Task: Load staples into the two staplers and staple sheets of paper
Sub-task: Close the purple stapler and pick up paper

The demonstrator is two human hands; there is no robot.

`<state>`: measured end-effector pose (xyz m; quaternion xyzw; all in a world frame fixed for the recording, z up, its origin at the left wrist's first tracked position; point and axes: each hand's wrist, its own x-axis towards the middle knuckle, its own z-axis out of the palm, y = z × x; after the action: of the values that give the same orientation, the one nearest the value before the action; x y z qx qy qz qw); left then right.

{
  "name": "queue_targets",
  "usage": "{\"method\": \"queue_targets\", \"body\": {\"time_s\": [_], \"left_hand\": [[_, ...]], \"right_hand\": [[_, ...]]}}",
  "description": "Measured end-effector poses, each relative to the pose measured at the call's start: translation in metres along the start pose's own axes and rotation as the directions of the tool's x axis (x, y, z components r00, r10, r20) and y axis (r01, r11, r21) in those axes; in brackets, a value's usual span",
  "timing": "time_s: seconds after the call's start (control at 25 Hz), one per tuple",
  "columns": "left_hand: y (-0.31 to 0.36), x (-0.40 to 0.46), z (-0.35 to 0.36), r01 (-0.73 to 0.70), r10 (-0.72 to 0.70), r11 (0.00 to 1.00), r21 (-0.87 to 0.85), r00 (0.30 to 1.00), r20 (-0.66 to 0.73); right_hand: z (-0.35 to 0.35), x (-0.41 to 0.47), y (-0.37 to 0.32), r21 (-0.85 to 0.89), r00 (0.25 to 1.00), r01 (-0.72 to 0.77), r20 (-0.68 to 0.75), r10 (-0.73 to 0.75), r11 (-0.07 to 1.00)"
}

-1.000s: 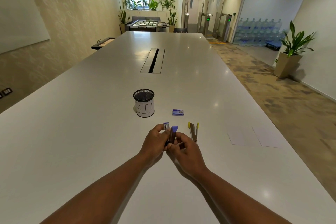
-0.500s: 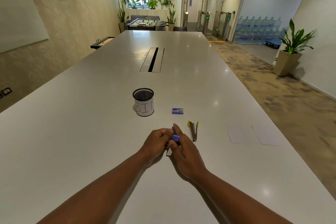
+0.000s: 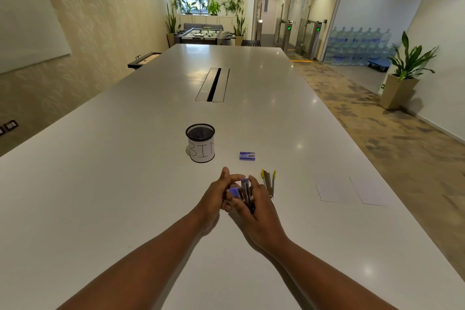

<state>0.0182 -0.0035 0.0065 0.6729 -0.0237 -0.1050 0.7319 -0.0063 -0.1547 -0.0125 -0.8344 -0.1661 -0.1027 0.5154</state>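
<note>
A small purple stapler [image 3: 242,191] is held between both hands just above the white table [image 3: 125,184]. My left hand [image 3: 216,196] grips its left side, fingers curled round the purple end. My right hand [image 3: 254,206] holds its right side, thumb along the metal body. A yellow stapler [image 3: 269,182] lies open on the table just right of my hands. A blue staple box [image 3: 247,156] lies beyond it. Two white paper sheets [image 3: 352,190] lie further right.
A black mesh cup labelled BIN [image 3: 201,143] stands behind my hands, left of the staple box. A cable slot [image 3: 214,84] runs along the table's middle. The table's right edge drops to a carpeted walkway.
Both hands have kept hold of the purple stapler and turned it; its purple end now shows at the left and the metal body stands more upright.
</note>
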Motion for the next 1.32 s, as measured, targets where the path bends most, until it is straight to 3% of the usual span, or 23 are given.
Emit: {"method": "queue_targets", "body": {"time_s": [0.16, 0.36, 0.48, 0.64, 0.84, 1.32], "left_hand": [[-0.005, 0.003, 0.002, 0.006, -0.006, 1.0, -0.006, 1.0, 0.002], [-0.011, 0.005, 0.001, -0.057, 0.056, 0.998, -0.003, 0.996, -0.074], [-0.01, 0.004, 0.004, -0.088, 0.089, 0.996, 0.013, 0.981, -0.17], [-0.012, 0.006, 0.009, -0.07, 0.117, 0.985, 0.158, 0.944, -0.307], [-0.013, 0.007, 0.012, -0.073, 0.228, 0.912, 0.403, 0.908, -0.352], [-0.015, 0.009, 0.014, -0.069, 0.266, 0.894, 0.442, 0.877, -0.401]], "right_hand": [[-0.001, 0.0, 0.002, -0.085, 0.998, 0.05, 0.03, -0.048, 0.995], [0.004, -0.002, 0.002, -0.087, 0.999, -0.045, -0.005, 0.045, 0.995], [0.004, -0.003, 0.001, -0.199, 0.994, -0.064, 0.08, 0.081, 0.978], [0.004, -0.004, 0.0, -0.325, 0.994, 0.012, 0.108, 0.025, 0.946], [0.002, -0.005, -0.002, -0.36, 0.99, 0.026, 0.14, 0.026, 0.933], [0.003, -0.006, -0.003, -0.348, 0.993, 0.016, 0.115, 0.026, 0.937]]}}
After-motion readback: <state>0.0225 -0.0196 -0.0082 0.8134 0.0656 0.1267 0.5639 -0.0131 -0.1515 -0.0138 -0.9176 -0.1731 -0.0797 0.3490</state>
